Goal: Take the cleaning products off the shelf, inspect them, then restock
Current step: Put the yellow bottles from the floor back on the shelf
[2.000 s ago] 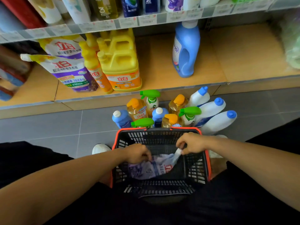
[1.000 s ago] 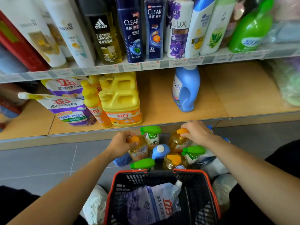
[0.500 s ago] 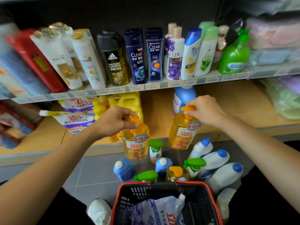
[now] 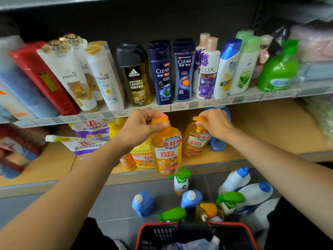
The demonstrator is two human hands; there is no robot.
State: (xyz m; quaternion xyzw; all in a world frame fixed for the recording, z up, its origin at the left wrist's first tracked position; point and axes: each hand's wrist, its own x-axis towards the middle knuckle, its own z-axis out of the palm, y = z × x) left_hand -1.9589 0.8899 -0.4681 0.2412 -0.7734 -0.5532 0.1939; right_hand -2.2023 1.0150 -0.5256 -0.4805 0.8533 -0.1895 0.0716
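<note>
My left hand [image 4: 139, 128] grips the orange cap of a yellow dish-soap bottle [image 4: 166, 154] and holds it in the air in front of the lower shelf edge. My right hand [image 4: 215, 123] grips the orange cap of a second yellow dish-soap bottle [image 4: 195, 142], which is over the wooden lower shelf [image 4: 270, 127], next to a blue detergent jug [image 4: 217, 144]. On the grey floor stand several more products: blue-capped bottles [image 4: 143, 202], green-trigger sprays [image 4: 181, 181], white bottles [image 4: 236, 179] and another orange-capped bottle [image 4: 209, 212].
A red-rimmed black basket [image 4: 180, 231] with a refill pouch sits below me. Yellow jugs [image 4: 142, 156] and refill pouches [image 4: 86, 141] fill the lower shelf's left part. Shampoo bottles [image 4: 162, 73] line the upper shelf.
Both hands left the pouch in the basket, took two orange-capped bottles off the floor and lifted them. They now hang higher and farther forward, the right one over the lower shelf.
</note>
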